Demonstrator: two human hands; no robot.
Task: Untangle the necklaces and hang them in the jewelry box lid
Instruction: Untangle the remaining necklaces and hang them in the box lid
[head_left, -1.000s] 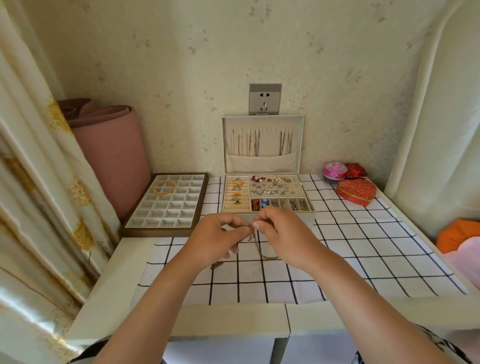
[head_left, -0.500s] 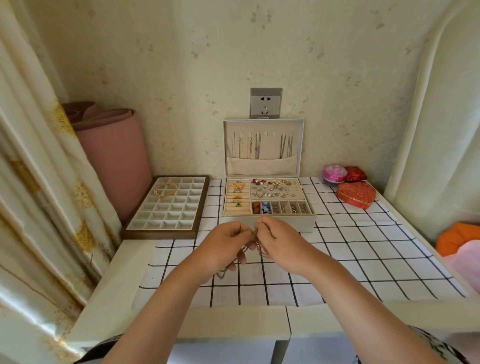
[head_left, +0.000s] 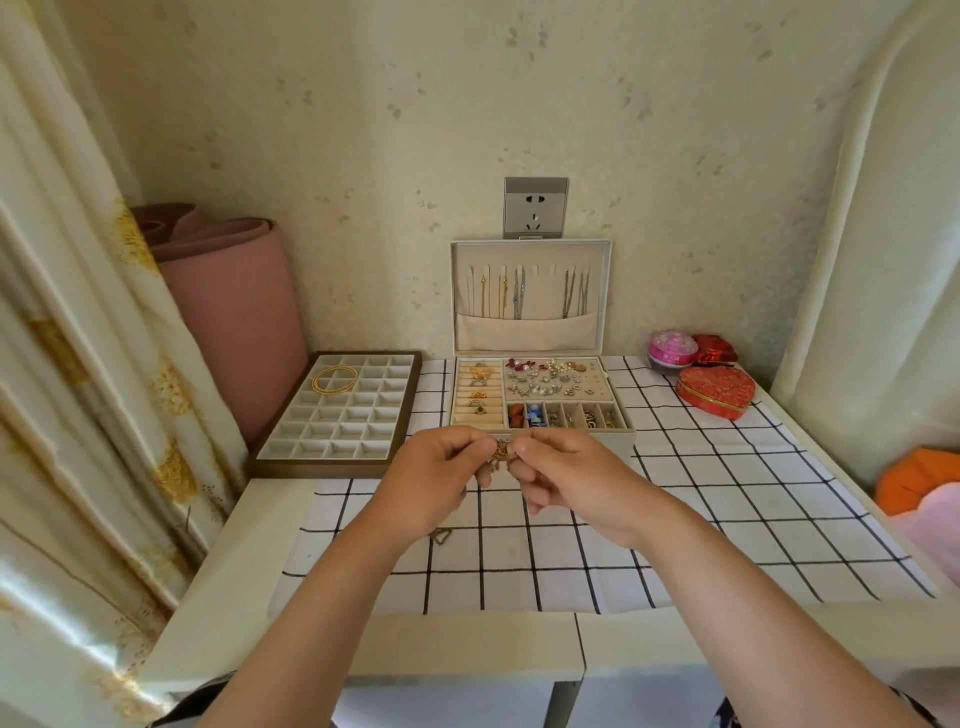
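Note:
A small bunched gold necklace (head_left: 502, 450) is pinched between my left hand (head_left: 441, 480) and my right hand (head_left: 563, 480), held just above the checked cloth in front of the jewelry box. Part of its chain dangles below my left hand, down to a small triangle pendant (head_left: 443, 536) near the cloth. The open jewelry box (head_left: 621, 415) stands at the back, its upright lid (head_left: 530, 249) carrying several gold and silver chains (head_left: 519, 299) on hooks above a fabric pocket. Most of the held necklace is hidden by my fingers.
A brown compartment tray (head_left: 270, 457) with gold bangles (head_left: 335, 378) lies at the left. A red heart-shaped box (head_left: 716, 391), a pink round box (head_left: 671, 349) and a small red box sit at the back right. A pink rolled mat and curtains stand left.
My hands have drawn closer together and gathered the necklace into a tight bunch; the loop that hung below them a second ago is gone. The view shifted slightly downward.

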